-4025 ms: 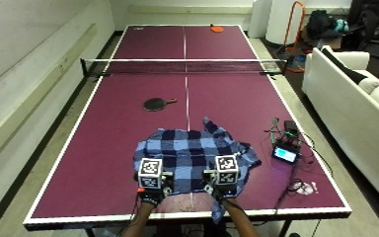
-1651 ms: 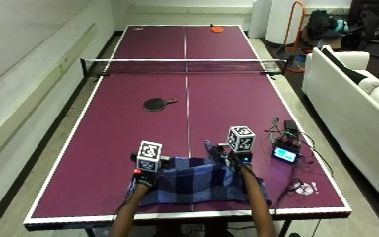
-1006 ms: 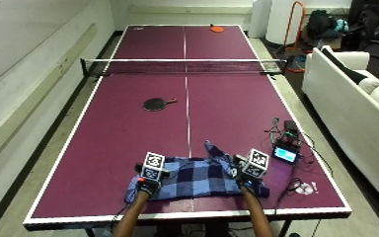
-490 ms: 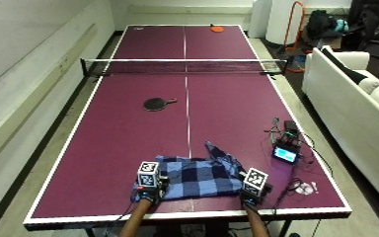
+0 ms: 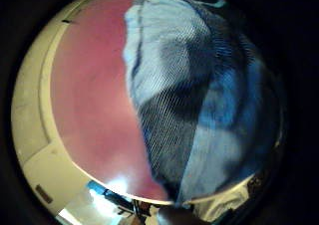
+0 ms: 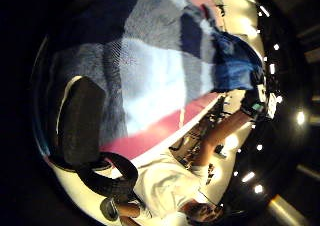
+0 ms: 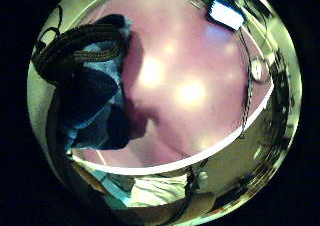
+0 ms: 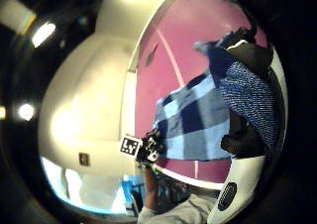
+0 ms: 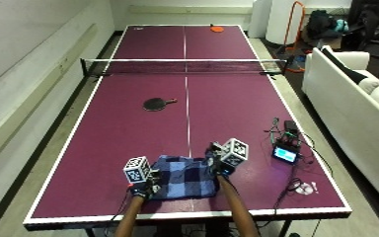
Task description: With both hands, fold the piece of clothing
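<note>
Outside view: the left hand [image 9: 142, 186] has stayed at the plaid shirt's [image 9: 184, 178] left edge, while the right hand [image 9: 220, 167] has lifted from the near right corner to the far right one. The shirt, spread wide four seconds ago, now lies as a compact rectangle on the counter [image 9: 110, 163] near the front edge, so another fold looks under way. Left fingers press the cloth; the right fingers pinch a bunched dark corner. One shirt, two hands, one black paddle [image 9: 157, 103], one small device [image 9: 286, 154].
</note>
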Action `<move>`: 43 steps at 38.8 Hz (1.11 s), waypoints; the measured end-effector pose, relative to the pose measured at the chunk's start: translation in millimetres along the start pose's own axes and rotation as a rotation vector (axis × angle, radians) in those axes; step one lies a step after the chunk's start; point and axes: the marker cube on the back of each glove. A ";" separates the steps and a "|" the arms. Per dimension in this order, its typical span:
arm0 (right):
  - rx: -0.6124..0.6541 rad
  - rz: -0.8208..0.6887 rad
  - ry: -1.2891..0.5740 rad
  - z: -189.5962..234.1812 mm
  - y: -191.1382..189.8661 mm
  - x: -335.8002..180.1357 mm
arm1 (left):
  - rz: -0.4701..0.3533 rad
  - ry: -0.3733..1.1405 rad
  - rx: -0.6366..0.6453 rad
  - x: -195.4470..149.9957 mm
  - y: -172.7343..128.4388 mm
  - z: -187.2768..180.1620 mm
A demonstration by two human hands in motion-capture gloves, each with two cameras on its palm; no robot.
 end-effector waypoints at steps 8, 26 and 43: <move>-0.123 -0.305 0.182 12.0 44.2 -156.3 | -0.072 -0.019 0.186 -55.5 -3.6 -24.4; -0.465 -0.511 0.326 93.5 133.4 -235.5 | -0.222 -0.080 0.255 -96.0 16.4 -35.3; -0.265 -0.385 0.371 6.1 41.7 -99.5 | -0.136 -0.186 0.287 -40.9 1.2 -46.6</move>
